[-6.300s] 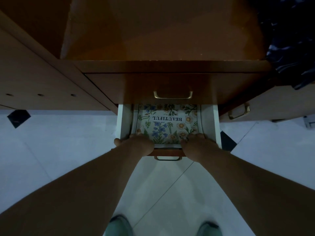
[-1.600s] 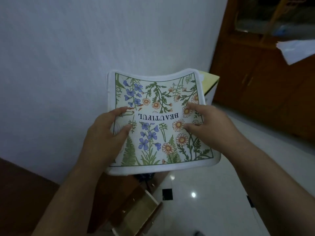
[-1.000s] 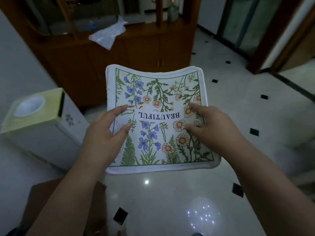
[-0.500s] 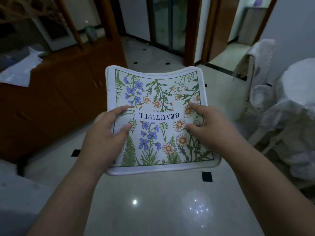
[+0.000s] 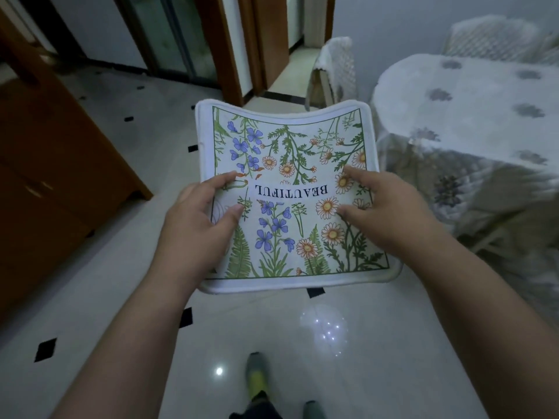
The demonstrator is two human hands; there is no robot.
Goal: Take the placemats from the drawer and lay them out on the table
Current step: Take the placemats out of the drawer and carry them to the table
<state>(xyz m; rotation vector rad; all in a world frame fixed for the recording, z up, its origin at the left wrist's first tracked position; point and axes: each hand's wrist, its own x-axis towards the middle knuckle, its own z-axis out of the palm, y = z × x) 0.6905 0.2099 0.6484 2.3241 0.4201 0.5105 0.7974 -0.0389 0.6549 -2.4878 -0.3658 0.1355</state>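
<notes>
I hold a stack of white placemats (image 5: 290,152) printed with blue and orange flowers and the word BEAUTIFUL, flat in front of me above the floor. My left hand (image 5: 196,225) grips the left edge, thumb and forefinger on top. My right hand (image 5: 390,213) grips the right edge the same way. How many mats are in the stack is hidden. The table (image 5: 472,95), round and draped in a white flowered cloth, stands ahead on the right, apart from the mats.
Cloth-covered chairs stand behind the table (image 5: 490,34) and to its left (image 5: 335,68). A wooden cabinet (image 5: 54,164) runs along the left. Doorways open at the back. Glossy white floor tiles (image 5: 272,343) with black diamonds lie below me.
The view has swung right from the drawer past a wall and cabinets; the covered table now shows at the right. Both hands keep the same grip on the placemats.
</notes>
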